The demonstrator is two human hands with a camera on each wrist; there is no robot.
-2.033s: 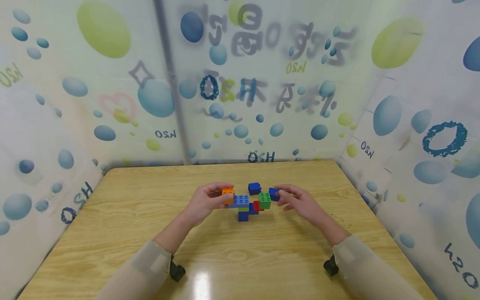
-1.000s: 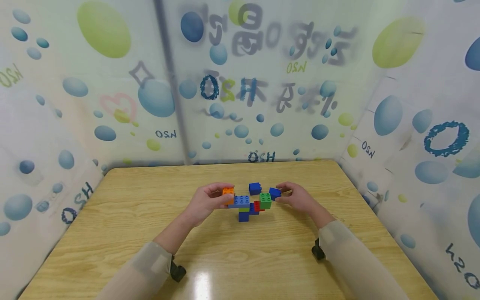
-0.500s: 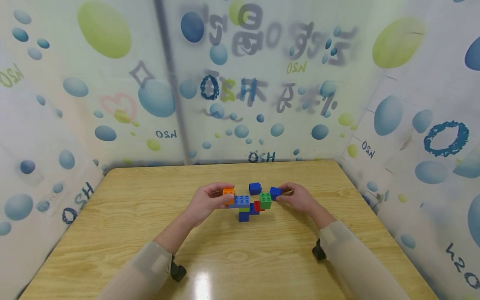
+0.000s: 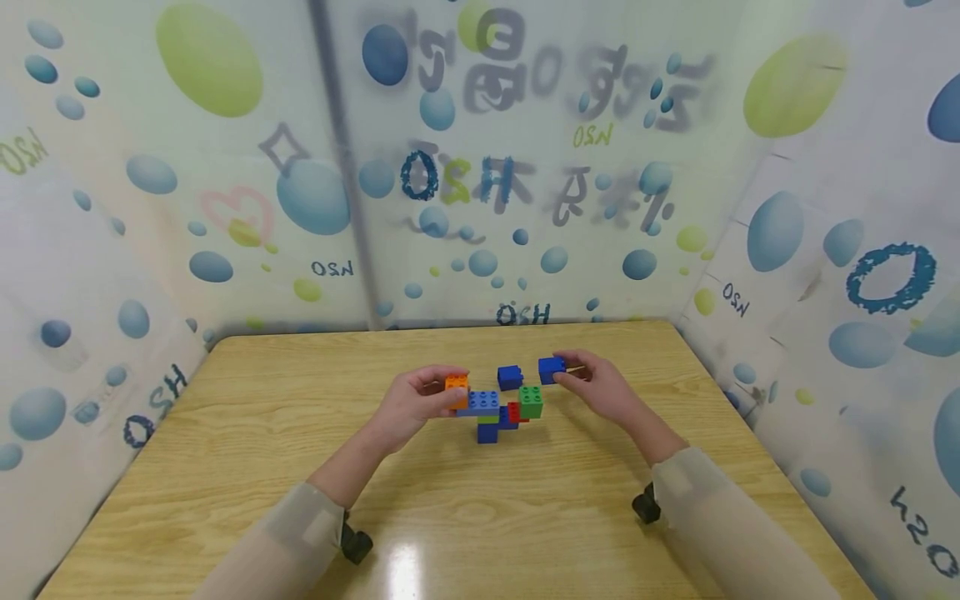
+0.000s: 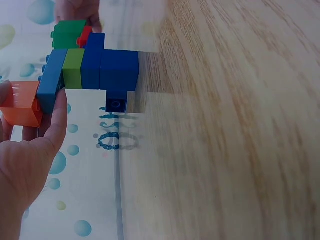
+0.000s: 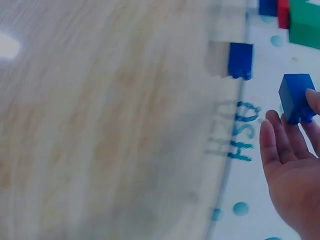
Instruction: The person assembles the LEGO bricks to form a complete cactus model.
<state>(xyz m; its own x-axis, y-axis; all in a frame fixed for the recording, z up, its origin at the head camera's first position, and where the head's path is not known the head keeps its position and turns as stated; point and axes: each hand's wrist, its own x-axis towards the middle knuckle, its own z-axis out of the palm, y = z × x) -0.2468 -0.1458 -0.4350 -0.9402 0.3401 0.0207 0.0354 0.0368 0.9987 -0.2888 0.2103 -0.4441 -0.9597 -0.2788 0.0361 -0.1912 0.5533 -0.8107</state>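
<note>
An assembly of toy building bricks stands on the table, with a light blue brick point(image 4: 481, 403), a lime brick point(image 5: 73, 69), dark blue bricks point(image 4: 487, 432), a small red brick point(image 4: 514, 412) and a green brick point(image 4: 530, 402). At its left end sits an orange brick point(image 4: 456, 390), which my left hand point(image 4: 405, 408) grips between thumb and fingers. Beyond the green end, my right hand point(image 4: 602, 387) pinches a separate dark blue brick point(image 4: 551, 369), its studs turned toward the palm. In the right wrist view this blue brick point(image 6: 296, 95) appears apart from the assembly.
Another dark blue brick point(image 4: 509, 377) lies on its side behind the assembly, studs facing right. The wooden table point(image 4: 465, 533) ends at patterned curtains point(image 4: 465, 275) at the back and sides. Dark wrist cameras point(image 4: 356, 544) sit below both sleeves.
The right hand took a firmer pinch on the blue brick, then moved it back and away from the green brick, turning it. The left hand and the assembly stayed put.
</note>
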